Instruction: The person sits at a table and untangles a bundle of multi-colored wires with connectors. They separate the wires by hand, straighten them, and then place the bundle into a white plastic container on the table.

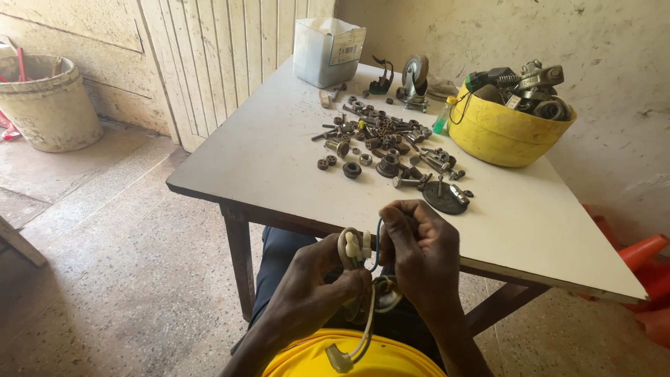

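My left hand (317,283) grips a small beige electrical connector (351,246) with cream wires hanging from it. My right hand (419,255) pinches a thin blue wire (379,244) that runs up beside the connector. Both hands are held close together just below the near edge of a white table (272,146). A cream cable (359,335) drops from the hands to a plug end over a yellow rim (307,359) at the bottom of the view.
Several nuts, bolts and washers (387,143) lie scattered on the table, with a dark disc (444,197). A yellow bowl (499,132) of metal parts, a caster wheel (414,80) and a white box (326,49) stand at the back. A bucket (49,105) sits at the left wall; orange cones (645,269) lie at the right.
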